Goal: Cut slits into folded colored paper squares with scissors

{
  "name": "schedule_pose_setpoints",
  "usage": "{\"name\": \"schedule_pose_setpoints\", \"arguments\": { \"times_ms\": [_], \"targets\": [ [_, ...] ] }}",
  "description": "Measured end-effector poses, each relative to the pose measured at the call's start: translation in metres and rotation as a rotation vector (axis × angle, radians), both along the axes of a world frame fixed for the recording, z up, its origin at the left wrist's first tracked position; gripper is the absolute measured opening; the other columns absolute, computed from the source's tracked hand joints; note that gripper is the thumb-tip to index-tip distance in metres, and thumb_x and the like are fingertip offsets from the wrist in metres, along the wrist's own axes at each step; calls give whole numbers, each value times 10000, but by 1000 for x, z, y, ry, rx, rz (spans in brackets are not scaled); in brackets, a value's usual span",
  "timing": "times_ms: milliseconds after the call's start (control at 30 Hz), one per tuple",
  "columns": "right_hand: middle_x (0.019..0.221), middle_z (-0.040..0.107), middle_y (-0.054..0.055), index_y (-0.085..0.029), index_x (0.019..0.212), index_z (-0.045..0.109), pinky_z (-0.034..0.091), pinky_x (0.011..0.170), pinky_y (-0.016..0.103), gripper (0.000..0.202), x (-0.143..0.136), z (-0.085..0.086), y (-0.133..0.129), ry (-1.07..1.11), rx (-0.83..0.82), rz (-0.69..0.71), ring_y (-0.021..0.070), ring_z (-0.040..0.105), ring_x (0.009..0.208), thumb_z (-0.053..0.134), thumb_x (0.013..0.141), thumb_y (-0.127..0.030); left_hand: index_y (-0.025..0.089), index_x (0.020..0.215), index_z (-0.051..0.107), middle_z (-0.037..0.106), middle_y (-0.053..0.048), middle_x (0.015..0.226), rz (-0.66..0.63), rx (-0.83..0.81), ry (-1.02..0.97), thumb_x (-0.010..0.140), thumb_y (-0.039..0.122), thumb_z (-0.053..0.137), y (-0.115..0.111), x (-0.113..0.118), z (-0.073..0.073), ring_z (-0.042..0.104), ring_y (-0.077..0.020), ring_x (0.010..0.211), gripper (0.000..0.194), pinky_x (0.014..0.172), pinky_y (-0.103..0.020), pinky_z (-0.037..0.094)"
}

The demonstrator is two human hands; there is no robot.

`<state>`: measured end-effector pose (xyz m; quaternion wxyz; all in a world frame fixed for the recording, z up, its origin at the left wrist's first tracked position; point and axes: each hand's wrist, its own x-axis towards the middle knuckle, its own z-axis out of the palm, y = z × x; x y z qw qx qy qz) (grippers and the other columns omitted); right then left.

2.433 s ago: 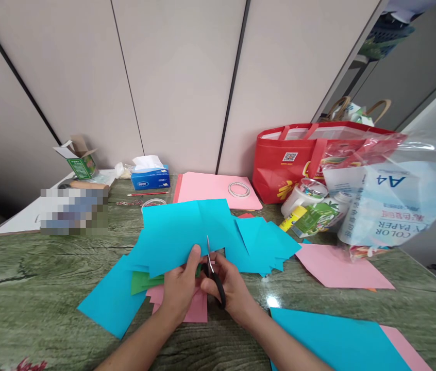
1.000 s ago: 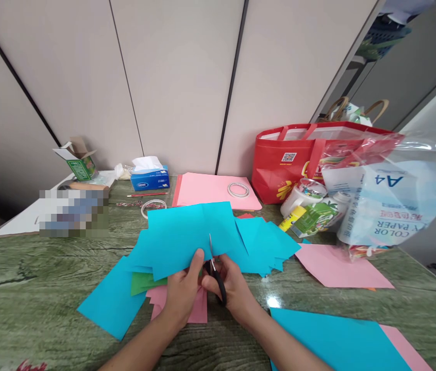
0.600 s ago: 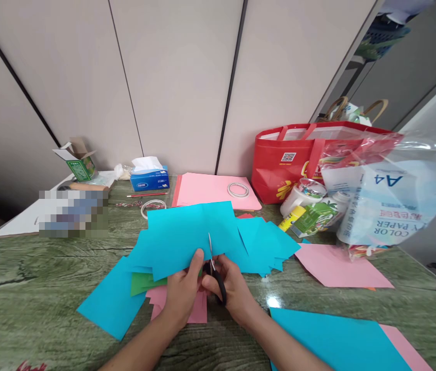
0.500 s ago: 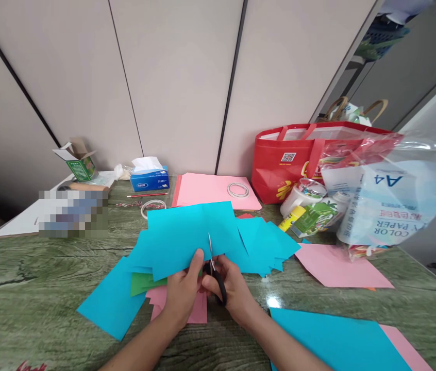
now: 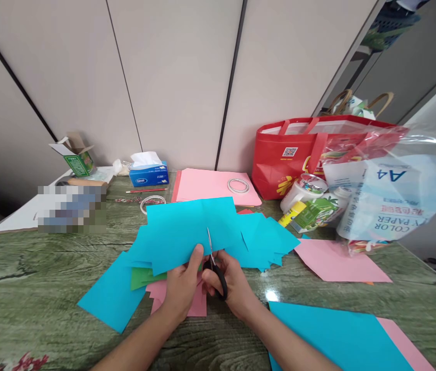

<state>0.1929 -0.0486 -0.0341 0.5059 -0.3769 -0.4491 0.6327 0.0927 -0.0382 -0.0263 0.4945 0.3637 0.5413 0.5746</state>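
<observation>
My left hand (image 5: 183, 286) pinches the lower edge of a blue sheet of paper (image 5: 179, 234), thumb on top. In my right hand (image 5: 229, 283) is a pair of black-handled scissors (image 5: 218, 278), their blades across the sheet beside my left thumb, with a cut running up from its near edge. Behind and around the held sheet lie more blue paper pieces (image 5: 260, 239), and one blue piece (image 5: 113, 293) sits to the left. Green paper (image 5: 140, 278) and pink paper pieces (image 5: 197, 306) show under my hands, partly hidden.
Pink sheets (image 5: 206, 186) with a white ring (image 5: 238, 186) lie at the back. A tissue box (image 5: 149, 174) stands left, a red bag (image 5: 272, 159) right. Near it are a glue stick (image 5: 292, 213) and a plastic paper packet (image 5: 391, 196). A large blue sheet (image 5: 330, 335) lies front right.
The view has shifted slightly. Both hands stay at the blue sheet, and the scissor blades look a little more closed on it.
</observation>
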Motion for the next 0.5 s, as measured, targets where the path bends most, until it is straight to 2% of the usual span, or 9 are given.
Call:
{"name": "schedule_pose_setpoints", "arguments": {
  "times_ms": [200, 367, 500],
  "targets": [
    [440, 501, -69, -155, 754, 471, 339, 396, 186, 416, 2, 0, 0, -7, 4, 22, 75, 443, 384, 741, 567, -411, 151, 610, 603, 641, -67, 709, -15, -11, 18, 549, 475, 662, -1, -1, 5, 556, -217, 715, 334, 649, -315, 444],
    [450, 526, -51, -156, 745, 473, 363, 415, 200, 438, 3, -2, 2, -32, -16, 9, 96, 480, 408, 748, 542, -430, 180, 483, 516, 584, -29, 566, -8, -49, 56, 548, 479, 652, -3, 0, 10, 509, -179, 596, 335, 604, -302, 423],
    [492, 530, -46, -165, 704, 461, 370, 429, 202, 459, 2, 1, 3, -33, -30, -15, 99, 485, 439, 764, 497, -441, 191, 424, 493, 535, -7, 464, -60, -90, 101, 558, 490, 631, -6, 1, 13, 488, -164, 522, 355, 530, -282, 405]
  ]
}}
